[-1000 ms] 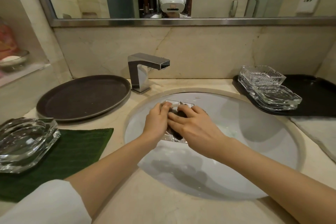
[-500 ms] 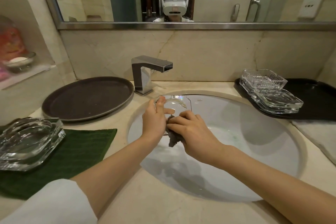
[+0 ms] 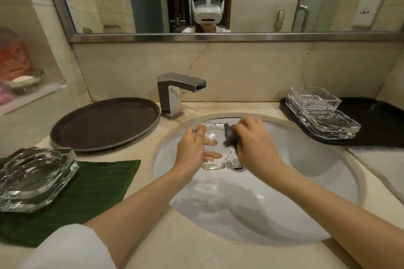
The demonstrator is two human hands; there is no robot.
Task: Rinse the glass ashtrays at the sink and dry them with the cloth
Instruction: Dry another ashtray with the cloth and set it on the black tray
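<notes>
The left hand (image 3: 192,150) grips the clear square glass ashtray (image 3: 215,148) tilted over the white oval sink basin (image 3: 306,181); the right hand (image 3: 253,142) pinches a small dark grey scrubbing pad (image 3: 229,137) against its rim. Honestly, I'd support the underside and work the corners gently, since wet glass slips.

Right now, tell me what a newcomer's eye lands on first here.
First, the two hands over the white sink: the left hand holds a clear glass ashtray tilted, while the right hand presses a dark grey cloth against it. Next, the big glass ashtray on the green towel at left, and two more ashtrays on the black tray at right.
</notes>
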